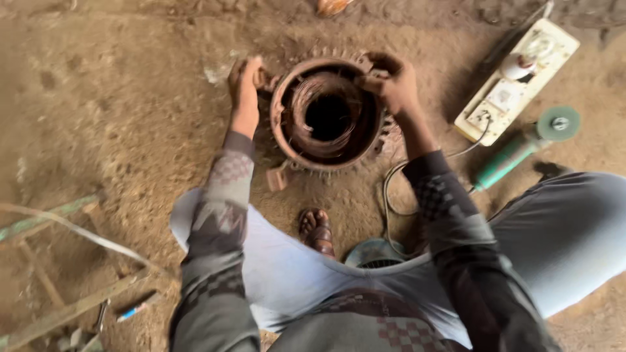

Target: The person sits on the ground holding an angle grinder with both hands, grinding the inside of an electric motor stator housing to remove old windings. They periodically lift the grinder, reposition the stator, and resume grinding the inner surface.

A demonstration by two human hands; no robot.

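The round, rust-brown metal motor housing [326, 114], with copper wire coils inside, stands open end up on the dirt floor [117, 117]. 2 hands grip opposite rim edges: left hand [244, 81] closed on the left lug, right hand [391, 81] closed on the right.

Bare dirt floor [117, 117] throughout — brown, scuffed, dusty, flatly lit. At right, a white switchboard [518, 81] with sockets, beside a green angle grinder [521, 150] lying on the ground. At lower left, a weathered wooden frame [59, 261] — green paint flaking.
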